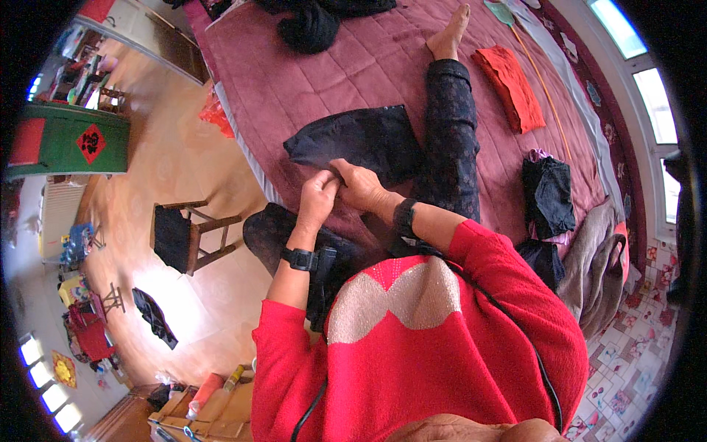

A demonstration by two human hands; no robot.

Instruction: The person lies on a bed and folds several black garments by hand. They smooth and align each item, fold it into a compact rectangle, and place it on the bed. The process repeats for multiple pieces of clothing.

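Note:
My left hand (pixel 319 197) and my right hand (pixel 361 186) meet in front of me, fingers closed and pressed together. What they pinch, if anything, is too small or hidden to make out. Just beyond them a black folded garment (pixel 364 140) lies on the pink quilted bed cover (pixel 353 81); the right hand overlaps its near edge. Beside that garment, my outstretched leg in dark patterned trousers (pixel 451 132) rests on the bed. Each wrist wears a black band.
On the bed's right lie a folded orange-red cloth (pixel 509 88), a dark folded garment (pixel 549 195), a grey-brown garment (pixel 593 258) and a fly swatter (pixel 534 66). Black clothing (pixel 309 28) lies at the far side. A wooden chair (pixel 193 237) stands on the floor at left.

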